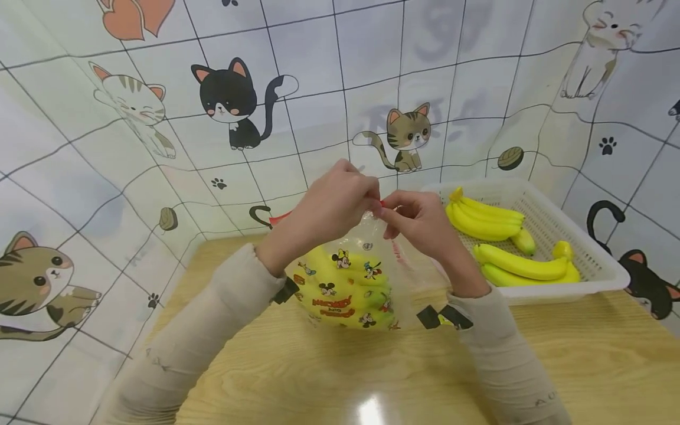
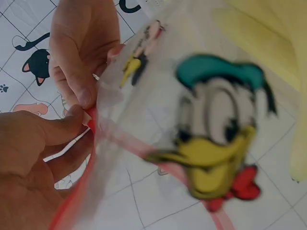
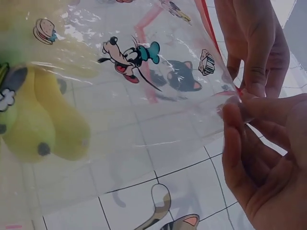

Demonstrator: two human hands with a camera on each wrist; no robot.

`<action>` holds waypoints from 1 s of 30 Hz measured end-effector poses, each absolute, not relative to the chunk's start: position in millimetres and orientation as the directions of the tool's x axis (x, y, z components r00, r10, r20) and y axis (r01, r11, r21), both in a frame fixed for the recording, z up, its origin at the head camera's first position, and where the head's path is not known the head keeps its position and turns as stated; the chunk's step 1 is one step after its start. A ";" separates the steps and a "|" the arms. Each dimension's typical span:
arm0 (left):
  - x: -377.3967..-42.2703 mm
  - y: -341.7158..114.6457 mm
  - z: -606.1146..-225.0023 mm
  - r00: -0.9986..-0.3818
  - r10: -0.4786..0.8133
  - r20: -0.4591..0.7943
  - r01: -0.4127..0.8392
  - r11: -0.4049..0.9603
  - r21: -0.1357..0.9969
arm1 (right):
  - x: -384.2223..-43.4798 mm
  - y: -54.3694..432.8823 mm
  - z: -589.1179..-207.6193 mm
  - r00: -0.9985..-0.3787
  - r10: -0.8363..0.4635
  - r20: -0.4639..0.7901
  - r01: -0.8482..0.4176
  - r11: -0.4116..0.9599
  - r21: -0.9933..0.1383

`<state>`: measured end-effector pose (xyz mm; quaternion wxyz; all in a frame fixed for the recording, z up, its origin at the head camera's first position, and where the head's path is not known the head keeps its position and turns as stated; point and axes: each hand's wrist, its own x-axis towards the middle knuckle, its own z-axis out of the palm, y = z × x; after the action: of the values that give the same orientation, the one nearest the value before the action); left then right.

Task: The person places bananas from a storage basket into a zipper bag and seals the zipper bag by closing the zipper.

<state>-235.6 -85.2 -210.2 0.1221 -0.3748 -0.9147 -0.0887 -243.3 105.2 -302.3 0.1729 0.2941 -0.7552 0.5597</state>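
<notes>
A clear plastic bag printed with cartoon characters stands on the table, with yellow-green bananas inside it. Along its top runs a red zip strip. My left hand pinches this strip near the bag's right-hand top corner. Right beside it, my right hand pinches the corner end of the strip between thumb and finger. From the left wrist view, the thumb tips of the left hand and right hand nearly meet at the red edge.
At the right, a white plastic basket holds more bananas, in two bunches. The wooden table runs up to a wall covering patterned with cats and grid lines.
</notes>
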 end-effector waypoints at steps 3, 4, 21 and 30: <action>-235.7 -86.1 -211.9 -0.685 0.669 0.289 0.715 0.694 0.088 | -240.3 104.2 -301.0 -0.752 -0.225 0.619 -0.659 0.280 -0.698; -236.0 -86.2 -212.5 -0.684 0.670 0.289 0.716 0.692 0.092 | -239.1 103.9 -300.6 -0.750 -0.211 0.626 -0.659 0.310 -0.685; -240.1 -97.9 -220.7 -0.617 0.728 0.299 0.774 0.630 0.064 | -235.2 100.4 -299.8 -0.703 -0.178 0.689 -0.703 0.321 -0.634; -239.9 -98.5 -221.1 -0.657 0.694 0.294 0.730 0.683 0.020 | -237.0 106.9 -298.7 -0.781 -0.115 0.613 -0.616 0.302 -0.728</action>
<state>-239.9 -98.5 -221.1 0.1326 -0.3924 -0.9076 -0.0685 -237.0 106.9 -298.7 0.2311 0.2365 -0.7729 0.5415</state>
